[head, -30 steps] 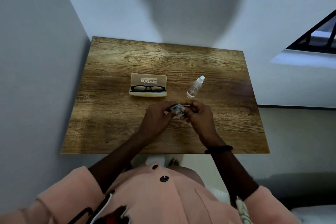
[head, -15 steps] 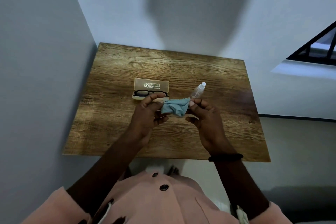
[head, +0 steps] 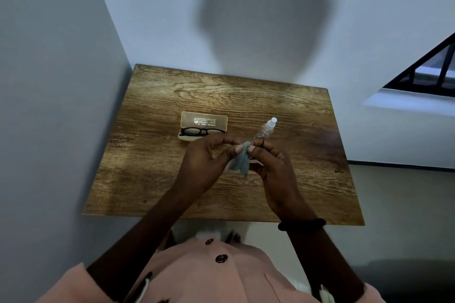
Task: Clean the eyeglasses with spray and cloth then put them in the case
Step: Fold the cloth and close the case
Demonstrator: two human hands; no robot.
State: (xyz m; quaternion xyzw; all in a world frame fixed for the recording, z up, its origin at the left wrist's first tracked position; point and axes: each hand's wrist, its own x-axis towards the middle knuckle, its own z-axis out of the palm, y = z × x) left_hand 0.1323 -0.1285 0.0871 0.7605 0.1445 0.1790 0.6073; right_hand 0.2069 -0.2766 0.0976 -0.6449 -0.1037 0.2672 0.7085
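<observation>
While black-framed eyeglasses [head: 202,131] lie in the open beige plastic case [head: 203,122], left hand [head: 205,167] and right hand [head: 273,170] each pinch the small grey-blue cloth [head: 239,162] above the wooden table [head: 147,167].

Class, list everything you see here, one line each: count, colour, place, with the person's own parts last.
table: one, brown wood, centre of view
case: one, beige, open, mid-table
eyeglasses: one pair, black, lying on the case
spray bottle: one, clear, white cap, right of case
cloth: one, grey-blue, between both hands
window: one, dark bars, far right
wristband: one, black, right wrist
garment: one, pink, dark buttons, bottom edge
left hand: one, pinches the cloth
right hand: one, pinches the cloth
</observation>
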